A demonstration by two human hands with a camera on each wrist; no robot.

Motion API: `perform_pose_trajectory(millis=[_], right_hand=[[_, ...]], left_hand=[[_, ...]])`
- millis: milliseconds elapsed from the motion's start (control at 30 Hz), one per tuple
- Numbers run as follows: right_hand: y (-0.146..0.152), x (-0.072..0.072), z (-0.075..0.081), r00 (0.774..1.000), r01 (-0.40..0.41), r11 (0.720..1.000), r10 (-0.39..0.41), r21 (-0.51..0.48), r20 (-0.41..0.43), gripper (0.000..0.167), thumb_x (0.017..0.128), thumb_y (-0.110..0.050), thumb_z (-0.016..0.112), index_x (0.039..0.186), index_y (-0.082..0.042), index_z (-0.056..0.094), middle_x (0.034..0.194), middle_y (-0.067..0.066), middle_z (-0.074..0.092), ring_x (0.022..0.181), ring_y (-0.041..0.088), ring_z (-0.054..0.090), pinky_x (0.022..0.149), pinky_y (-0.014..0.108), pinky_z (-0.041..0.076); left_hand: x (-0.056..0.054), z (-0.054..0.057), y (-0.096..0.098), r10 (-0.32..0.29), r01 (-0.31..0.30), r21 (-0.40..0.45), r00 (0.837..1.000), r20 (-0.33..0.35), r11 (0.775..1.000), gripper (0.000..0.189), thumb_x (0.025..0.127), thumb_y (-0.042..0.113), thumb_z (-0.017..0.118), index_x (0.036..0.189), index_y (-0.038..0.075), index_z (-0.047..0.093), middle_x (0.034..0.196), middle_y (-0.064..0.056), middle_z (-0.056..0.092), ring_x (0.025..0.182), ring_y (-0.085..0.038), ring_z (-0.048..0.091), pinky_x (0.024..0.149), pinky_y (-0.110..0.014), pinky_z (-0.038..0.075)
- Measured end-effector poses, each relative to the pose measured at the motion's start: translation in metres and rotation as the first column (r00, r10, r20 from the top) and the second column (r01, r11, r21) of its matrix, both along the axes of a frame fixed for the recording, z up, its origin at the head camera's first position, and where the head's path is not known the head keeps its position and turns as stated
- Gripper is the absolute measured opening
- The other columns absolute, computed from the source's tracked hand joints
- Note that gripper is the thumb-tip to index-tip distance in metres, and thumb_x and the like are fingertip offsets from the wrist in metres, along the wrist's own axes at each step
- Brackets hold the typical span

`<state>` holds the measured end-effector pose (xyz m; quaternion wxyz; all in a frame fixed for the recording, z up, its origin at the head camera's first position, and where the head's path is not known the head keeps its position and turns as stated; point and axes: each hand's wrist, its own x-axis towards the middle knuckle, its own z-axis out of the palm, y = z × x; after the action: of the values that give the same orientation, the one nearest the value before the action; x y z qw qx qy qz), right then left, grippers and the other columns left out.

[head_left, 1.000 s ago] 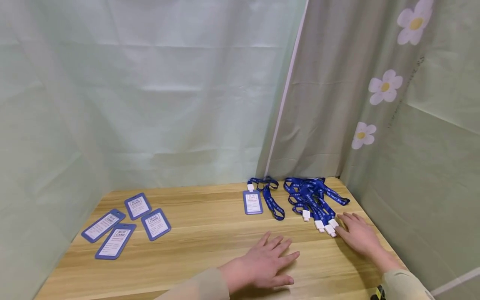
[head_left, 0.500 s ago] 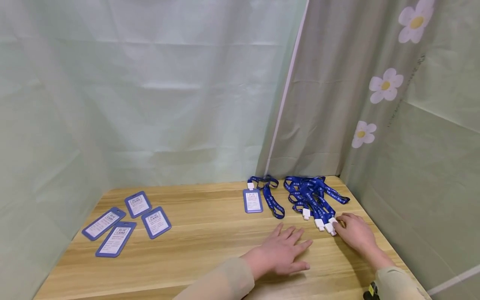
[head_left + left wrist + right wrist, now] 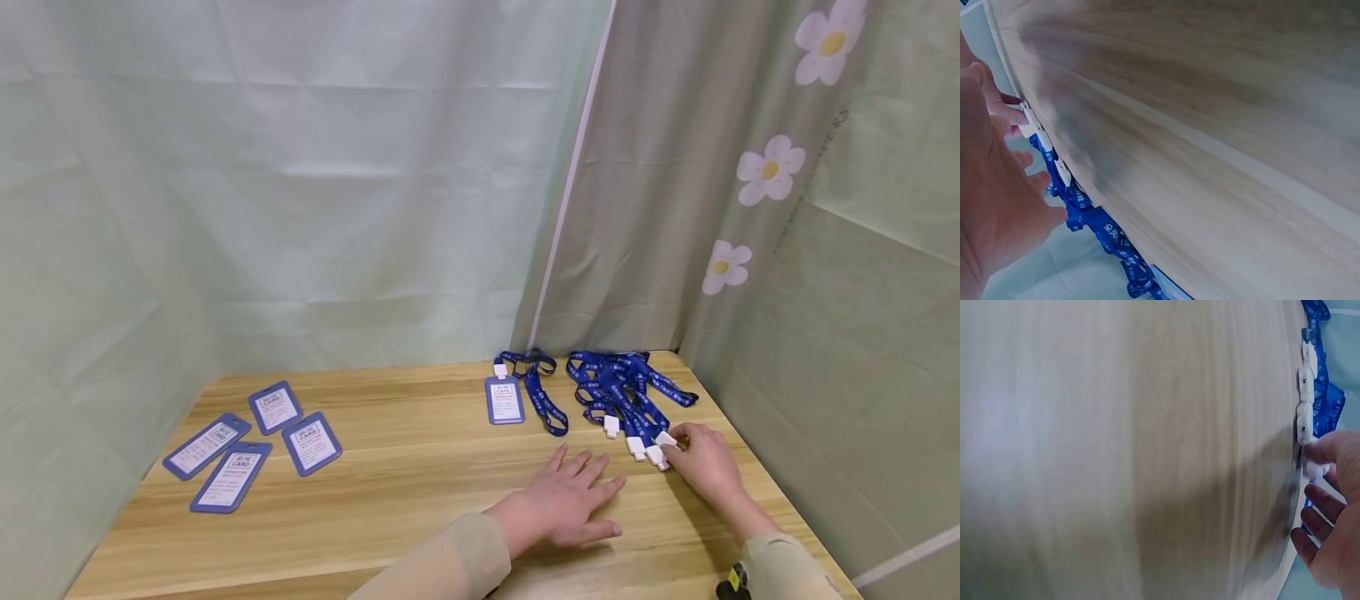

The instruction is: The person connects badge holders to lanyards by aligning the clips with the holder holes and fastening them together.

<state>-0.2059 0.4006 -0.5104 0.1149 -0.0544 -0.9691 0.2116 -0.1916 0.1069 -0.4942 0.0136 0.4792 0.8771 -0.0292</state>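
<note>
At the right side of the wooden table lies a pile of blue lanyards (image 3: 618,383) with white plastic clips pointing toward me. My right hand (image 3: 708,462) pinches the rightmost clip (image 3: 664,439) between thumb and index finger. In the right wrist view this clip (image 3: 1315,470) is partly hidden by the fingers, and the other clips (image 3: 1305,422) line up beside it. Fingers spread, my left hand (image 3: 562,504) is held palm down low over the table, left of the right hand, with nothing in it.
One blue badge holder (image 3: 506,402) with its lanyard (image 3: 546,400) attached lies left of the pile. Several loose badge holders (image 3: 311,443) lie at the table's left. Pale curtains (image 3: 360,208) hang behind and beside the wooden table (image 3: 390,467).
My left hand has shifted right across the table, then stayed still. The right hand's fingers have drawn in from a flatter pose and now pinch the lanyard clip.
</note>
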Motion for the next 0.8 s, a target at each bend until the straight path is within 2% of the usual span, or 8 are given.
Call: perform_pose_trajectory(millis=[167, 267, 400, 467, 567, 600, 667, 800], right_hand=[[-0.004, -0.002, 0.004, 0.999, 0.052, 0.989, -0.053, -0.14, -0.005, 0.026, 0.094, -0.022, 0.07, 0.106, 0.0, 0.067, 0.099, 0.015, 0.069, 0.089, 0.032, 0.061, 0.075, 0.043, 0.047], [-0.007, -0.002, 0.013, 0.995, 0.089, 0.96, -0.096, -0.265, -0.014, 0.03, 0.099, -0.024, 0.066, 0.114, 0.002, 0.065, 0.104, 0.017, 0.067, 0.09, 0.027, 0.058, 0.073, 0.035, 0.045], [-0.01, -0.007, 0.031, 0.984, 0.093, 0.888, -0.15, -0.451, -0.092, 0.035, 0.101, -0.021, 0.065, 0.123, 0.006, 0.063, 0.108, 0.015, 0.066, 0.088, 0.013, 0.056, 0.069, 0.022, 0.047], [-0.011, -0.01, 0.042, 0.973, 0.071, 0.826, -0.18, -0.56, -0.142, 0.034, 0.1, -0.015, 0.066, 0.125, 0.008, 0.062, 0.104, 0.008, 0.066, 0.084, 0.006, 0.055, 0.067, 0.017, 0.047], [-0.015, -0.015, 0.061, 0.951, 0.025, 0.676, -0.242, -0.736, -0.19, 0.028, 0.097, -0.006, 0.068, 0.121, 0.005, 0.061, 0.092, -0.004, 0.064, 0.081, 0.001, 0.056, 0.068, 0.013, 0.049], [-0.016, -0.017, 0.067, 0.945, -0.006, 0.596, -0.26, -0.803, -0.2, 0.023, 0.096, -0.002, 0.068, 0.117, 0.003, 0.062, 0.089, -0.006, 0.063, 0.08, 0.001, 0.057, 0.069, 0.012, 0.051], [-0.017, -0.02, 0.078, 0.935, -0.085, 0.41, -0.281, -0.908, -0.215, 0.016, 0.094, 0.005, 0.067, 0.108, -0.002, 0.063, 0.088, -0.006, 0.063, 0.082, 0.003, 0.061, 0.073, 0.014, 0.054], [-0.015, -0.021, 0.097, 0.929, -0.24, 0.057, -0.278, -0.969, -0.246, 0.019, 0.093, 0.013, 0.064, 0.097, -0.004, 0.07, 0.098, 0.003, 0.065, 0.089, 0.011, 0.067, 0.081, 0.022, 0.058]], left_hand=[[-0.001, -0.002, -0.004, 0.007, -0.007, 0.008, 1.0, 0.02, 1.0, 0.073, 0.1, 0.075, 0.02, 0.164, 0.039, 0.016, 0.171, 0.0, 0.014, 0.155, -0.025, 0.017, 0.124, -0.054, 0.011], [-0.002, -0.002, -0.008, 0.011, -0.012, 0.023, 0.999, 0.031, 1.0, 0.073, 0.1, 0.074, 0.021, 0.164, 0.039, 0.017, 0.171, 0.0, 0.015, 0.155, -0.026, 0.016, 0.124, -0.054, 0.01], [-0.004, -0.001, -0.013, 0.02, -0.022, 0.041, 0.998, 0.052, 0.999, 0.074, 0.1, 0.074, 0.022, 0.164, 0.038, 0.018, 0.171, -0.002, 0.014, 0.155, -0.027, 0.015, 0.124, -0.056, 0.01], [-0.005, 0.0, -0.016, 0.024, -0.027, 0.046, 0.998, 0.063, 0.999, 0.074, 0.1, 0.073, 0.022, 0.164, 0.037, 0.018, 0.171, -0.002, 0.014, 0.155, -0.027, 0.015, 0.123, -0.056, 0.01], [-0.007, 0.002, -0.019, 0.028, -0.032, 0.05, 0.997, 0.071, 0.998, 0.074, 0.101, 0.073, 0.022, 0.164, 0.036, 0.018, 0.171, -0.003, 0.014, 0.155, -0.028, 0.016, 0.123, -0.057, 0.01], [-0.007, 0.002, -0.02, 0.029, -0.032, 0.051, 0.997, 0.071, 0.998, 0.074, 0.101, 0.073, 0.022, 0.165, 0.036, 0.017, 0.171, -0.003, 0.014, 0.155, -0.028, 0.016, 0.123, -0.057, 0.01], [-0.008, 0.003, -0.022, 0.031, -0.034, 0.054, 0.997, 0.071, 0.998, 0.074, 0.101, 0.073, 0.023, 0.165, 0.036, 0.018, 0.171, -0.003, 0.015, 0.155, -0.028, 0.016, 0.123, -0.057, 0.01], [-0.008, 0.004, -0.025, 0.031, -0.036, 0.064, 0.996, 0.081, 0.997, 0.073, 0.102, 0.071, 0.025, 0.165, 0.035, 0.019, 0.171, -0.004, 0.015, 0.155, -0.028, 0.017, 0.123, -0.058, 0.011]])
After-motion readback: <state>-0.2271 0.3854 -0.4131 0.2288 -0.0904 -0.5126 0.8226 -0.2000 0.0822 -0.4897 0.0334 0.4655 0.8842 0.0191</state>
